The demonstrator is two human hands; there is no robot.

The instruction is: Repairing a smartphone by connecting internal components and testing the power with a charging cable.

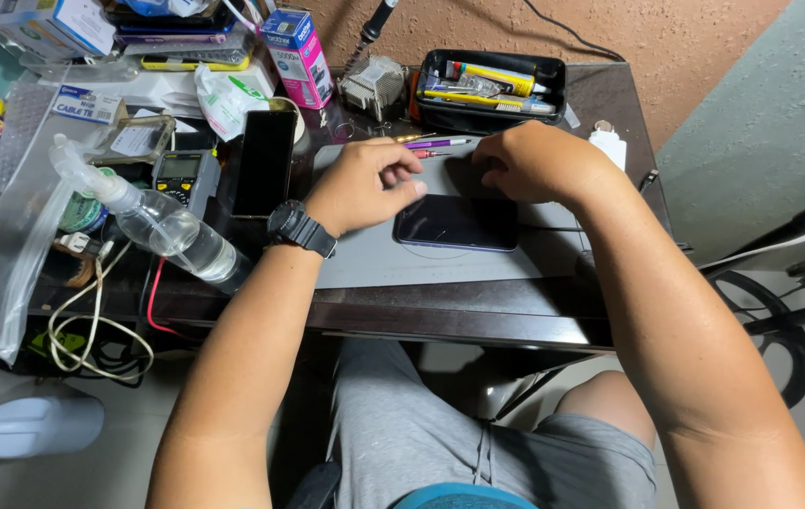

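A dark phone [456,223] lies flat on a grey mat [374,259] beneath both hands, long axis running left to right. The left hand [365,186] rests fingertips on its upper edge; the right hand [539,162] curls at its top, grip unclear. Beyond the hands, a black tray [491,91] holds tubes and tools.

A smartphone [456,224] lay on a work mat [440,259] on the table [478,320]; a tool tray [490,87] stood behind it, a spray bottle [153,221] to its left.
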